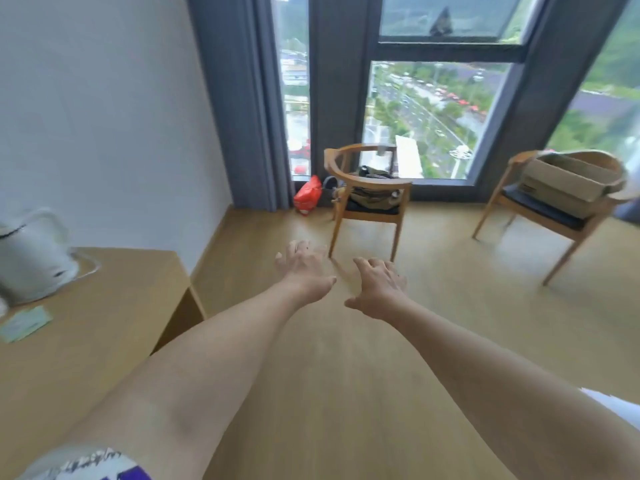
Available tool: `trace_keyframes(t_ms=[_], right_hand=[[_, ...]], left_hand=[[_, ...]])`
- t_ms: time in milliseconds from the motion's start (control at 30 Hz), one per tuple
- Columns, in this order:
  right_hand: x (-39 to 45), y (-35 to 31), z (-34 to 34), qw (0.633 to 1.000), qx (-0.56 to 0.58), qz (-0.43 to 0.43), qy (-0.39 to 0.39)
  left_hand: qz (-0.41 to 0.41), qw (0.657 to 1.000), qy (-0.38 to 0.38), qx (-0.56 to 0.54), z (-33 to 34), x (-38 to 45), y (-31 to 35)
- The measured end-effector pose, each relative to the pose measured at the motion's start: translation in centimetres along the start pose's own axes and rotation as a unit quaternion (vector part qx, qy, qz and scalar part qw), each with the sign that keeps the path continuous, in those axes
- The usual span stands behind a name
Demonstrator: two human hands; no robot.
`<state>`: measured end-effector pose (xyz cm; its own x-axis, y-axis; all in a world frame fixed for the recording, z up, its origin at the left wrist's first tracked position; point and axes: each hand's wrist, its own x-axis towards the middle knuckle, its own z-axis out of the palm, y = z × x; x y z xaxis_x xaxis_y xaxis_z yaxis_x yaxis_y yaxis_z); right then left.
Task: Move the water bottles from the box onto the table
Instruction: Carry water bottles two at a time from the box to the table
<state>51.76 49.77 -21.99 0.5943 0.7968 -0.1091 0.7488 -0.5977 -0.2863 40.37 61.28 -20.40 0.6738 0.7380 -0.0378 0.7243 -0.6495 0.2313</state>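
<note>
A brown cardboard box rests on the seat of a wooden chair at the far right, by the window. Its inside is hidden from here and no water bottles show. The wooden table is at the lower left. Both my arms stretch forward over the floor. My left hand and my right hand are palm down, fingers spread, holding nothing. Both hands are far from the box and to the right of the table's edge.
A white kettle and a pale green card sit on the table. A second wooden chair with a bag on it stands ahead by the window, a red packet beside it. Wood floor lies between.
</note>
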Motion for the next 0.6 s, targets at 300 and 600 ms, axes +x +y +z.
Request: trace_keyframes(t_ms=[300, 600], right_hand=[[6.4, 14.7, -3.0, 0.985, 0.017, 0.173, 0.02], [19.2, 26.2, -10.6, 0.951, 0.024, 0.294, 0.096]], left_hand=[[0.16, 0.986, -0.049, 0.007, 4.6, 12.7, 15.8], [0.287, 0.955, -0.063, -0.032, 6.3, 30.8, 29.6]])
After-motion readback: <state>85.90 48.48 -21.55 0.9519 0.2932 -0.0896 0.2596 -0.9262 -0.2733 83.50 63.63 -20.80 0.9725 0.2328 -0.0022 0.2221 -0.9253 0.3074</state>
